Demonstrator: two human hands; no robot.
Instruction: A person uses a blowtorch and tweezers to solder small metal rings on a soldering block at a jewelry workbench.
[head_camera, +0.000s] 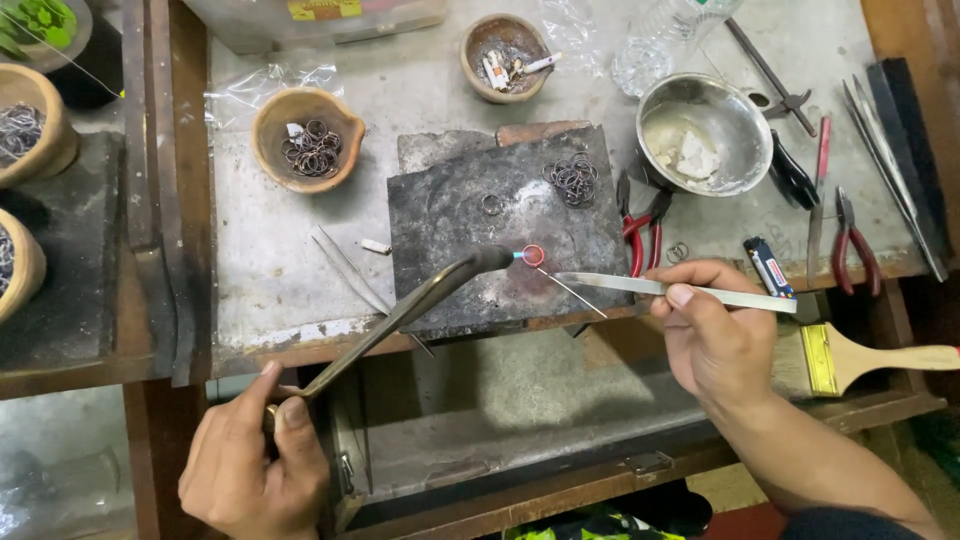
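Soft even daylight, sharp, faint shadows

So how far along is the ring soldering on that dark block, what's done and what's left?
Seemingly done or set aside: a heap of small metal rings and a single ring on the dark charred block. In hand: the left hand aims the long brass torch, its flame on one glowing red ring; the right hand holds flat steel tweezers beside it. Possibly left: rings in the clay bowl.

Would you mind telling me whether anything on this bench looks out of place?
Only the clay bowl at the back: it holds cigarette butts, not wire rings like the other bowl. The dark slab is scorched.
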